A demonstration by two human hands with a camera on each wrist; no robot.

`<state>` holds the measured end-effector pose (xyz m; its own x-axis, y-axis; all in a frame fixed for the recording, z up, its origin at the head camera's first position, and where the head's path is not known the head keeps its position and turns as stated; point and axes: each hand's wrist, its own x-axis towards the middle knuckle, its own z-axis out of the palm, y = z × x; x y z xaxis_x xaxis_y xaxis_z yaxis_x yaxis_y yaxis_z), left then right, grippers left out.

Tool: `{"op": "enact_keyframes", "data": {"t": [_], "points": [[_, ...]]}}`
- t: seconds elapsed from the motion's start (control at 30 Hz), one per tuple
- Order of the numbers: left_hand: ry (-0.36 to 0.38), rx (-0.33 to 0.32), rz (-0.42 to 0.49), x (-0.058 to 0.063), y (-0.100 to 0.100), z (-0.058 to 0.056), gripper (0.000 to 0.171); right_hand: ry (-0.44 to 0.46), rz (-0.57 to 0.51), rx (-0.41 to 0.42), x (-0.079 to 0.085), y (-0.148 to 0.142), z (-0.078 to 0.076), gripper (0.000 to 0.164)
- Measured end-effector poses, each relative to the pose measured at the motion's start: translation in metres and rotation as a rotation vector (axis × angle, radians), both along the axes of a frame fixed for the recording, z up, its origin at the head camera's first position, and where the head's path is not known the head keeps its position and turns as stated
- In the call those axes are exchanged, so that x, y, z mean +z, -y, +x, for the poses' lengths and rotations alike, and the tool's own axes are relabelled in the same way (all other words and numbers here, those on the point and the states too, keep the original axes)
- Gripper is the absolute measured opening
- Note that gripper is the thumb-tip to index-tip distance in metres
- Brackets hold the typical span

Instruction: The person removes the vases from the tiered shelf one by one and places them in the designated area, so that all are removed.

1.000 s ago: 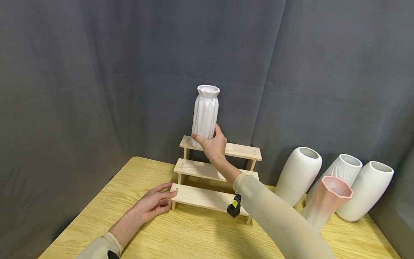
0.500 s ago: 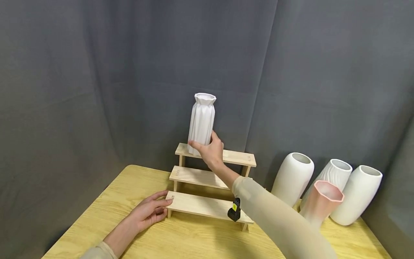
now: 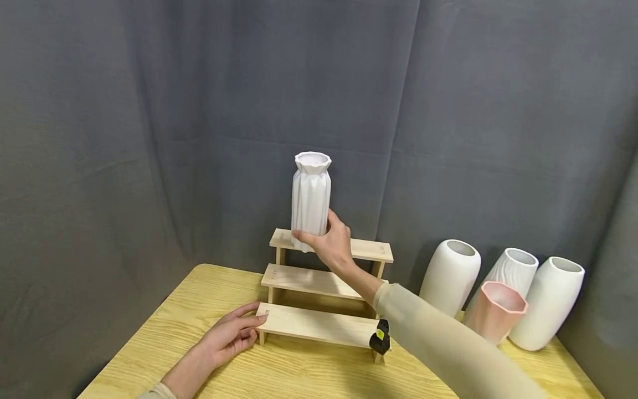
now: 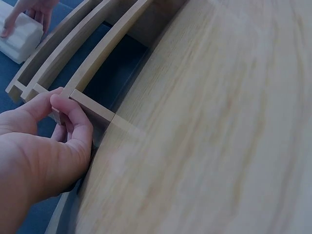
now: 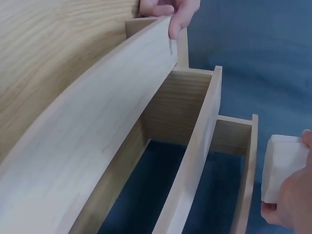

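A white pleated vase [image 3: 311, 202] with a ruffled rim is held nearly upright at the left part of the top step of a three-tier wooden stand [image 3: 319, 327]. My right hand [image 3: 331, 241] grips it low, thumb across the front. In the head view its base overlaps the top board's front edge; the right wrist view shows a gap between the vase base [image 5: 285, 168] and that board. My left hand [image 3: 229, 335] pinches the left end of the lowest board, thumb on top. In the left wrist view, the left hand's thumb and forefinger [image 4: 73, 114] close around that corner.
At the right of the wooden table [image 3: 299, 379] stand several vases: a tall white one [image 3: 451, 280], a wavy white one [image 3: 513, 271], another smooth white one [image 3: 548, 307] and a pink one [image 3: 495, 316] in front. A grey curtain [image 3: 249, 83] hangs behind.
The head view has shifted, so the stand sits lower in frame. The white pleated vase has straightened, its base now slightly below the top board's front edge in view. My left hand keeps its hold.
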<state>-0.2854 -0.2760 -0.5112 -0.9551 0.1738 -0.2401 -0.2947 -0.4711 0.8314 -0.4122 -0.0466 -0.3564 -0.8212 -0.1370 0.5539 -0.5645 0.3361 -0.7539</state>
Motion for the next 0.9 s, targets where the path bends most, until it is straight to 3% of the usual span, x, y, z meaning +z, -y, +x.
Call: {"op": "enact_keyframes", "data": {"t": [0.5, 0.9], "points": [[-0.006, -0.01, -0.012, 0.005, 0.008, -0.007, 0.079, -0.012, 0.005, 0.024, 0.007, -0.03, 0.03, 0.063], [0.015, 0.001, -0.014, 0.009, 0.012, -0.006, 0.079, 0.001, 0.018, 0.017, -0.003, -0.063, 0.055, 0.063]]}}
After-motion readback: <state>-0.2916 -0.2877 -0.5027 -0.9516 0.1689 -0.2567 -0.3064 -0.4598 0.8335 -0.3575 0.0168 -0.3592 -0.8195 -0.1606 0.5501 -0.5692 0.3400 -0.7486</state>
